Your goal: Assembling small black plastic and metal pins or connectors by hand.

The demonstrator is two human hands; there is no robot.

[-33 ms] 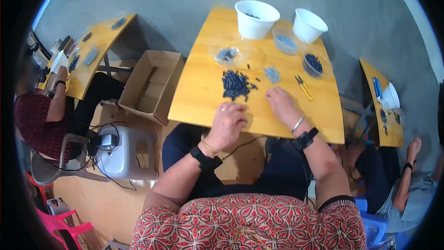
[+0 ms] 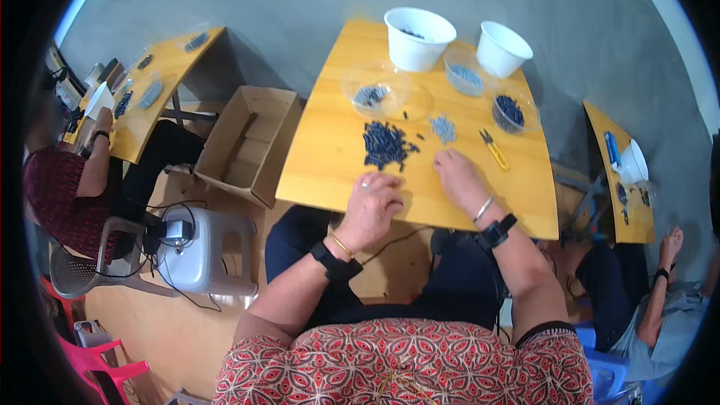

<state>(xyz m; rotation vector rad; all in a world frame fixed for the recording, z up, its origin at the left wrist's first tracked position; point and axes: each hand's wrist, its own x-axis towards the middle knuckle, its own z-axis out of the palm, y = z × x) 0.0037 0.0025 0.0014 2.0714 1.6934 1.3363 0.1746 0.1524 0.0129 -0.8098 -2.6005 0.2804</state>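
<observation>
A heap of small dark blue parts (image 2: 386, 144) lies in the middle of a yellow wooden table (image 2: 330, 157). My left hand (image 2: 373, 206) rests on the table just below the heap, knuckles up and fingers curled under; whatever is inside is hidden. My right hand (image 2: 456, 176) lies to its right, fingertips down on the table just below a small cluster of grey parts (image 2: 444, 127). Its fingertips are too small to read. Yellow-handled snips (image 2: 495, 148) lie right of that hand. Both wrists wear black bands.
At the table's far edge stand two white tubs (image 2: 418, 37) (image 2: 502, 49) and three clear bowls (image 2: 373, 94) (image 2: 465, 77) (image 2: 510, 110) with parts. An open cardboard box (image 2: 251, 142) and a grey stool (image 2: 199, 251) are left. Other people sit at tables on the left (image 2: 161, 86) and right (image 2: 619, 180).
</observation>
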